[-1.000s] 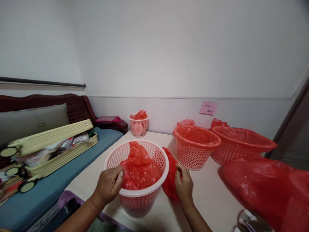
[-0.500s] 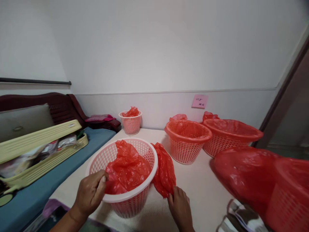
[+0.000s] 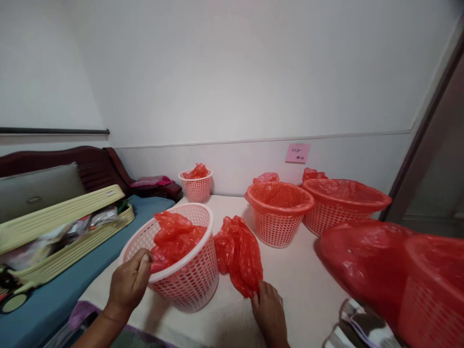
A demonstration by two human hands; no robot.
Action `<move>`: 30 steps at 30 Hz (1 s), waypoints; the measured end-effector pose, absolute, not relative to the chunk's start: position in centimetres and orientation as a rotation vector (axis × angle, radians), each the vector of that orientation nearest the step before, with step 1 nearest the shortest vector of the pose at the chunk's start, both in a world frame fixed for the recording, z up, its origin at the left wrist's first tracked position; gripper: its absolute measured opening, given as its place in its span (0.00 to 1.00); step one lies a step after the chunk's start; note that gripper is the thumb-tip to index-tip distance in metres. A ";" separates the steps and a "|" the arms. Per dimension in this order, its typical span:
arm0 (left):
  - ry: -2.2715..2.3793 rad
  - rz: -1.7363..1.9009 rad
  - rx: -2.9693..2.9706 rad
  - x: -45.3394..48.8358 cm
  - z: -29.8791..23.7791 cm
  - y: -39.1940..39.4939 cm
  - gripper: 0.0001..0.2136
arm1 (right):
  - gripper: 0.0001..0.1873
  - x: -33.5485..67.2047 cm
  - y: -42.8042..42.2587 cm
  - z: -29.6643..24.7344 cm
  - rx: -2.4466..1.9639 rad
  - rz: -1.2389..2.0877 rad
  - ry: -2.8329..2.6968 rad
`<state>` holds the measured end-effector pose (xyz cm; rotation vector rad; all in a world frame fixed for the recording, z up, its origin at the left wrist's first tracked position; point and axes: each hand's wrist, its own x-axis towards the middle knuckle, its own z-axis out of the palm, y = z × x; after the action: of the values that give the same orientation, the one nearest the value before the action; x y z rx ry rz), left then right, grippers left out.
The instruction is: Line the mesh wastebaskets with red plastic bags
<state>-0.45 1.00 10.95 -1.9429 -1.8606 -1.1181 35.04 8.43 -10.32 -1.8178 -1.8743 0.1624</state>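
Note:
My left hand (image 3: 129, 280) is closed on the near left rim of a pink plastic basket (image 3: 192, 285), which leans to the left on the table. Crumpled red plastic bag material (image 3: 176, 237) bulges up inside it, some of it right by my fingers. To the basket's right lies a rumpled red plastic bag (image 3: 239, 253). Its near end is pinched between the thumb and fingers of my right hand (image 3: 268, 309), which rests low over the table. The tips of my left fingers are partly hidden behind the rim.
Red-lined baskets (image 3: 279, 220) (image 3: 340, 212) stand at the back right. A bulging red bag (image 3: 366, 261) lies beside another red-lined basket (image 3: 435, 290). A small pink basket (image 3: 197, 188) is at the back. Striped cloth (image 3: 362, 324) lies front right, and an open yellow case (image 3: 68, 232) on the left.
The pink basket has shifted left and tipped over that way with my left hand on it. More of the red bag beside it now shows. My right hand has hardly moved.

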 end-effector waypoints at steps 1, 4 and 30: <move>-1.899 -1.105 -1.913 -1.0 10.8 1.0 0.15 | 0.15 35.0 8.5 -10.4 -1.821 0.163 -1.876; -1.995 -1.139 -1.826 -2.3 9.6 0.2 0.15 | 0.14 35.0 8.6 -10.3 -1.827 0.163 -1.879; -1.606 -0.293 -2.288 6.4 11.8 4.8 0.07 | 0.14 35.5 8.8 -11.0 -1.820 0.149 -1.908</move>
<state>6.35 4.77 11.83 -2.2881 -1.6057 -0.2927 35.48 8.83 -11.02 -1.8196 -1.9080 0.1489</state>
